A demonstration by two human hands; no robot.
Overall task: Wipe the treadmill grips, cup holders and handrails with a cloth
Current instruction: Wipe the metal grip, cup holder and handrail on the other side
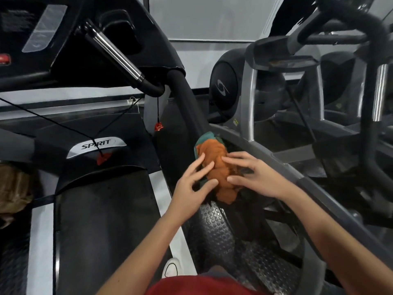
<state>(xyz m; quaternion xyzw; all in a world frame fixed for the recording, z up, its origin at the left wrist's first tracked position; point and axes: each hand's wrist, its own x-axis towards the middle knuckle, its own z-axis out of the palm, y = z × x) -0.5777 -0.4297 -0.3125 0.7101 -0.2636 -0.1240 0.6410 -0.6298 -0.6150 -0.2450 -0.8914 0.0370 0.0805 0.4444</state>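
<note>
The crumpled orange and teal cloth (pixel 214 167) hides the low end of the round black handrail (pixel 187 99). The left hand (pixel 194 186) and right hand (pixel 257 177) press on the cloth, fingers spread.

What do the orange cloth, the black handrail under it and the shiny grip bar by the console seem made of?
Orange cloth: soft fabric, matte, bunched in folds, teal showing at its edge. Black handrail: probably foam or rubber sleeve, dull, barely reflective. Grip bar: polished metal, likely chrome or steel, with bright streak highlights.
</note>
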